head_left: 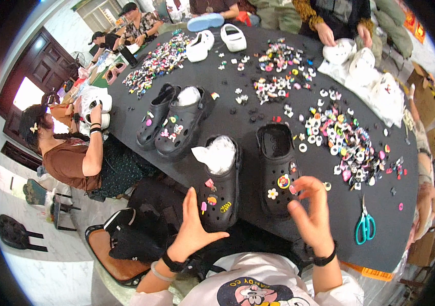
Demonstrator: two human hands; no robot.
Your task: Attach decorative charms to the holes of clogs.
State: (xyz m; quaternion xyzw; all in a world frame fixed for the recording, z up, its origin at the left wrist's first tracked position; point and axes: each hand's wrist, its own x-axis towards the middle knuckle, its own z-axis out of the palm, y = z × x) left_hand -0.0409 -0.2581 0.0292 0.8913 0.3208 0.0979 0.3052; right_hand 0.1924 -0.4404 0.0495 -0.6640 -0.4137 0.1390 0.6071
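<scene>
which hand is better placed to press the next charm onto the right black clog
Right. The right hand hovers at the right black clog, fingertips beside the charms on its toe and nearest the loose charm pile. The left hand rests against the left black clog, farther away.

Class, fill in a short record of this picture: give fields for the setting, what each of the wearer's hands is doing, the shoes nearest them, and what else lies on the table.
Setting: black table, other people seated around it
Left hand: open, against the near black clog, which is stuffed with white paper
Right hand: fingers spread, at the second black clog, beside its charms; grip cannot be told
Further shoes: another black pair; white clogs at the far end
Loose items: heaps of coloured charms, teal scissors
</scene>
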